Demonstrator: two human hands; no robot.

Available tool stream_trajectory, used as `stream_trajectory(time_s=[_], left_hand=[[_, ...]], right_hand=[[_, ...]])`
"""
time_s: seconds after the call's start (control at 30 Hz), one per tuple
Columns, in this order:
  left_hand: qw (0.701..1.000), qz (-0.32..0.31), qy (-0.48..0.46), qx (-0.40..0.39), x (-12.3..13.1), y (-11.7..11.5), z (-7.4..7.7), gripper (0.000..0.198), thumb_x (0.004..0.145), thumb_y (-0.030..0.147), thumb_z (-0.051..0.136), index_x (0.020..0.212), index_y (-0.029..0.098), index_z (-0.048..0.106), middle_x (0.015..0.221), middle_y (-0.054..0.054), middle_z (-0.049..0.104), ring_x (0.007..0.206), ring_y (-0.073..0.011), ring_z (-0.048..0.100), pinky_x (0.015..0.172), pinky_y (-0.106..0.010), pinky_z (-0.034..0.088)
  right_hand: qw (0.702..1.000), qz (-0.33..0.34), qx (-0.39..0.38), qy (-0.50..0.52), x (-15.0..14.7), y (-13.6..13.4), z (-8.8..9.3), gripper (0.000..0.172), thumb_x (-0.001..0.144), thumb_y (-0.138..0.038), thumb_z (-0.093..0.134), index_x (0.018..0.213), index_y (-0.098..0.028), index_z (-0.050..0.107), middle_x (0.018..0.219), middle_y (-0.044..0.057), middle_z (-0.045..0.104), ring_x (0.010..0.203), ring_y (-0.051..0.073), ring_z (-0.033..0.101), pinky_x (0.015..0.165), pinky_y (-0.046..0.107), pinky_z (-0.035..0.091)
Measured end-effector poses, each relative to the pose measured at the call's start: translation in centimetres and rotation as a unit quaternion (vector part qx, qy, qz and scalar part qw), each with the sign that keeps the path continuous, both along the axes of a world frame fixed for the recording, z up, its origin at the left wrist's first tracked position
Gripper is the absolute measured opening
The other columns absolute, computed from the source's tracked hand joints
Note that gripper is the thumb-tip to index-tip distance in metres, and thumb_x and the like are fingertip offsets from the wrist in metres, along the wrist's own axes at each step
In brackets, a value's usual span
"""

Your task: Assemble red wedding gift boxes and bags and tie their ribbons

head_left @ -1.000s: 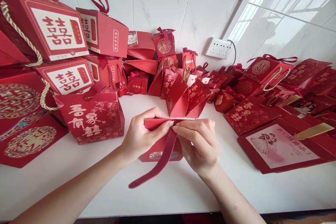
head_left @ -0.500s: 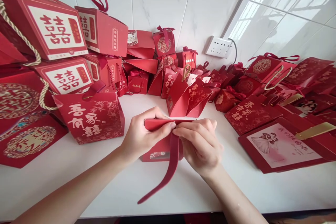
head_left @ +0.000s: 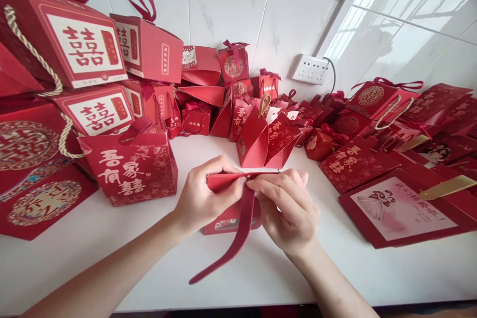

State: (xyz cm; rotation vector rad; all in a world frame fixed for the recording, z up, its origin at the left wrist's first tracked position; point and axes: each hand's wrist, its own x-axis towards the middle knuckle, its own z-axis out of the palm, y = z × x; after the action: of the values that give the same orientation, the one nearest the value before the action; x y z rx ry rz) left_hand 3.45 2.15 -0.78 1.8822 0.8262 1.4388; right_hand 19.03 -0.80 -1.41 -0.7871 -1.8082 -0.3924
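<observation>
A red paper gift box (head_left: pixel 229 227) stands at the front middle of the white table. My left hand (head_left: pixel 210 193) is closed on its upper edge, with the thumb on the near side. A dark red ribbon (head_left: pixel 244 223) hangs from the top edge, its free end curling toward me. My right hand (head_left: pixel 288 203) pinches the ribbon near the top of the box, its fingertips close to my left thumb. The far side of the box and part of its top are hidden by my hands.
Stacked red boxes (head_left: pixel 85 52) fill the left. A red box with white lettering (head_left: pixel 134 169) stands left of my hands, and an open-sided one (head_left: pixel 257 144) just behind. Flat red boxes (head_left: pixel 402 208) lie on the right. A power strip (head_left: pixel 309 69) is on the tiled wall.
The ribbon's free end has swung slightly left and up. My right fingertips have shifted a little at the ribbon; my left hand keeps its grip on the box.
</observation>
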Motion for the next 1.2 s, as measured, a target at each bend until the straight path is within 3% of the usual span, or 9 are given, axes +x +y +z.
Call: stream_trajectory(time_s=[0.23, 0.6, 0.8, 0.93, 1.0, 1.07, 1.13, 1.2], left_hand=[[1.000, -0.001, -0.005, -0.004, 0.0, 0.0, -0.1, 0.015, 0.080, 0.018, 0.061, 0.065, 0.018, 0.057, 0.059, 0.004, 0.057, 0.052, -0.0079, 0.052, 0.050, -0.019, 0.043], [0.997, -0.068, -0.011, 0.017, -0.3, -0.1, -0.2, 0.009, 0.080, 0.021, 0.060, 0.071, 0.018, 0.059, 0.061, 0.001, 0.057, 0.054, -0.0109, 0.053, 0.051, -0.023, 0.043], [0.998, -0.057, 0.002, 0.020, -0.4, 0.1, -0.1, 0.010, 0.080, 0.023, 0.065, 0.071, 0.019, 0.063, 0.064, 0.000, 0.063, 0.055, -0.0111, 0.056, 0.051, -0.022, 0.044], [0.998, -0.052, 0.023, 0.003, -0.5, 0.5, 0.0, 0.018, 0.079, 0.033, 0.070, 0.069, 0.019, 0.065, 0.062, 0.001, 0.064, 0.054, -0.0114, 0.059, 0.050, -0.021, 0.046], [0.999, -0.039, 0.036, 0.000, -0.5, 0.5, 0.2, 0.021, 0.077, 0.037, 0.072, 0.067, 0.019, 0.065, 0.061, 0.001, 0.065, 0.054, -0.0123, 0.061, 0.049, -0.021, 0.047], [0.999, -0.019, 0.045, 0.006, -0.5, 0.5, 0.4, 0.017, 0.076, 0.034, 0.073, 0.068, 0.021, 0.067, 0.062, 0.002, 0.067, 0.056, -0.0129, 0.062, 0.052, -0.021, 0.049], [0.999, -0.006, 0.048, 0.008, -0.3, 0.4, 0.5, 0.010, 0.075, 0.029, 0.073, 0.070, 0.022, 0.069, 0.065, 0.002, 0.070, 0.058, -0.0132, 0.063, 0.055, -0.021, 0.051], [0.999, -0.001, 0.046, 0.006, -0.2, 0.3, 0.7, 0.007, 0.074, 0.027, 0.073, 0.071, 0.022, 0.069, 0.067, 0.003, 0.071, 0.059, -0.0129, 0.063, 0.056, -0.020, 0.051]], right_hand=[[1.000, -0.006, 0.010, 0.012, 0.0, 0.1, -0.3, 0.017, 0.087, -0.003, 0.056, 0.093, -0.018, 0.063, 0.071, 0.002, 0.064, 0.059, 0.014, 0.052, 0.058, 0.032, 0.031], [0.998, -0.034, 0.043, 0.038, 0.1, 0.2, -0.2, 0.016, 0.085, -0.006, 0.063, 0.088, -0.022, 0.061, 0.068, -0.001, 0.053, 0.061, 0.014, 0.048, 0.054, 0.031, 0.036], [0.993, -0.051, 0.020, 0.108, 0.0, 0.3, -0.3, 0.009, 0.085, -0.019, 0.068, 0.091, -0.023, 0.063, 0.085, 0.005, 0.050, 0.078, 0.019, 0.051, 0.063, 0.034, 0.045], [0.986, -0.024, -0.066, 0.149, -0.1, 0.2, 0.1, 0.006, 0.086, -0.025, 0.069, 0.081, -0.023, 0.065, 0.092, 0.006, 0.056, 0.093, 0.023, 0.056, 0.071, 0.035, 0.050], [0.964, 0.037, -0.178, 0.192, 0.0, 0.2, 0.3, 0.013, 0.085, -0.028, 0.069, 0.076, -0.021, 0.064, 0.083, 0.004, 0.061, 0.081, 0.019, 0.061, 0.065, 0.031, 0.051], [0.924, 0.101, -0.280, 0.241, 0.1, 0.2, 0.6, 0.020, 0.083, -0.032, 0.071, 0.071, -0.020, 0.062, 0.072, 0.001, 0.064, 0.064, 0.015, 0.060, 0.056, 0.026, 0.049], [0.895, 0.131, -0.322, 0.278, 0.1, 0.2, 0.7, 0.025, 0.081, -0.034, 0.074, 0.067, -0.019, 0.060, 0.064, -0.001, 0.063, 0.055, 0.012, 0.056, 0.049, 0.022, 0.045], [0.887, 0.135, -0.324, 0.300, 0.1, 0.2, 0.8, 0.027, 0.079, -0.034, 0.075, 0.064, -0.018, 0.059, 0.061, -0.002, 0.061, 0.053, 0.011, 0.054, 0.047, 0.021, 0.043]])
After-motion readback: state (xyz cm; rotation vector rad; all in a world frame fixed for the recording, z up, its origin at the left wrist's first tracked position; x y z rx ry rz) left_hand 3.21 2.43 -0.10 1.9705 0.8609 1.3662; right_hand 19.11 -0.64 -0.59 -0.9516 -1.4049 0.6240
